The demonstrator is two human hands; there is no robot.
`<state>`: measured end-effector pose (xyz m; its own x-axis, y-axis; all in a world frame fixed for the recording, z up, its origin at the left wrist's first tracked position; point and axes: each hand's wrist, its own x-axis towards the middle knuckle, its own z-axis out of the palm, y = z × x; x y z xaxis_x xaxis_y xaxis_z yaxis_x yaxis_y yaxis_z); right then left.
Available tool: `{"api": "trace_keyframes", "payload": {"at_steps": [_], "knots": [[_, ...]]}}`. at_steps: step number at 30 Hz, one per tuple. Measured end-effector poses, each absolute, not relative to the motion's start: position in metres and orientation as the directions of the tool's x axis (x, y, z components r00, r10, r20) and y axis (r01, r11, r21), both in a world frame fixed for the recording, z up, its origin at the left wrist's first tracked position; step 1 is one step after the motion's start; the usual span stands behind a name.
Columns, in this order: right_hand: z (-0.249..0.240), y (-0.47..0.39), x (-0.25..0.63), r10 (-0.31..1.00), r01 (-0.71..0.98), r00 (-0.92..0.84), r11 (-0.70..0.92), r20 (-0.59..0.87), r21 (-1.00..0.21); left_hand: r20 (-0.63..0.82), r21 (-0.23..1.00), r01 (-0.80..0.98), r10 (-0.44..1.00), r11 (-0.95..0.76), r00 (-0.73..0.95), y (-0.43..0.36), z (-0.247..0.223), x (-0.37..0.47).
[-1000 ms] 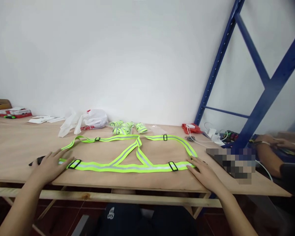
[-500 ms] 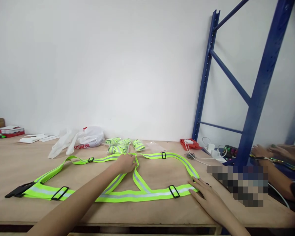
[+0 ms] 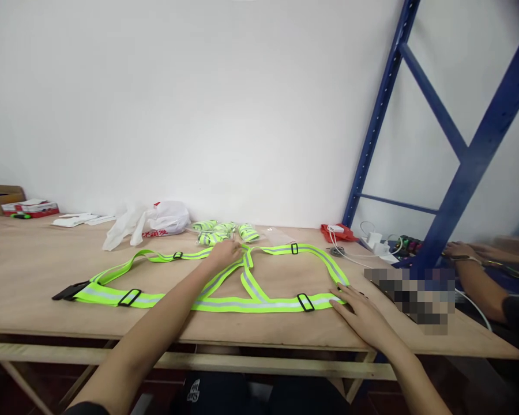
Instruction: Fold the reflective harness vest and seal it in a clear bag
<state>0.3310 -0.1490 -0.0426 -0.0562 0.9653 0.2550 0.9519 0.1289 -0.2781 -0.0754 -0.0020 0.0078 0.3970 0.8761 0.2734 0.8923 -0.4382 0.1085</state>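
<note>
The lime-yellow reflective harness point(image 3: 277, 306) lies mostly spread on the tabletop point(image 3: 26, 253), its far-left strap point(image 3: 113, 272) not yet flat, the right hand point(image 3: 358, 308) resting with slack grip across its right end point(image 3: 324, 301), while whether the left hand point(image 3: 226, 252) grasps the centre junction point(image 3: 247, 260) I cannot tell.

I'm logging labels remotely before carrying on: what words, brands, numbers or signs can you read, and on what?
No text can be read with certainty.
White plastic bag: red characters, creased and blurred.
Dark clothing: white lettering, too small and blurred.
Red and white box: print too small.
White adapter: dark marking, too small.
Reflective straps: no readable text.
</note>
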Motion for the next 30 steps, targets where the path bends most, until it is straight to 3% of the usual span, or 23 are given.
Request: {"api": "trace_keyframes", "payload": {"at_steps": [8, 11, 15, 21, 30], "knots": [[-0.010, -0.141, 0.331, 0.960, 0.957, -0.083, 0.151, 0.266, -0.247, 0.338, 0.107, 0.939, 0.900, -0.327, 0.275, 0.013, 0.016, -0.118], [0.027, -0.107, 0.298, 0.942, 0.980, -0.064, 0.121, 0.331, -0.155, 0.313, 0.104, 0.938, 0.906, -0.332, 0.286, 0.017, 0.013, -0.116], [0.055, -0.044, 0.224, 0.916, 0.948, -0.309, 0.317, 0.256, 0.014, 0.293, 0.090, 0.940, 0.910, -0.330, 0.292, 0.019, 0.006, -0.104], [0.027, 0.017, 0.152, 0.912, 0.922, -0.386, 0.381, 0.136, 0.063, 0.320, 0.098, 0.927, 0.894, -0.362, 0.315, 0.020, -0.001, -0.093], [0.016, 0.038, 0.141, 0.919, 0.922, -0.385, 0.386, 0.087, 0.012, 0.259, 0.147, 0.888, 0.883, -0.436, 0.391, 0.036, -0.007, -0.080]]}}
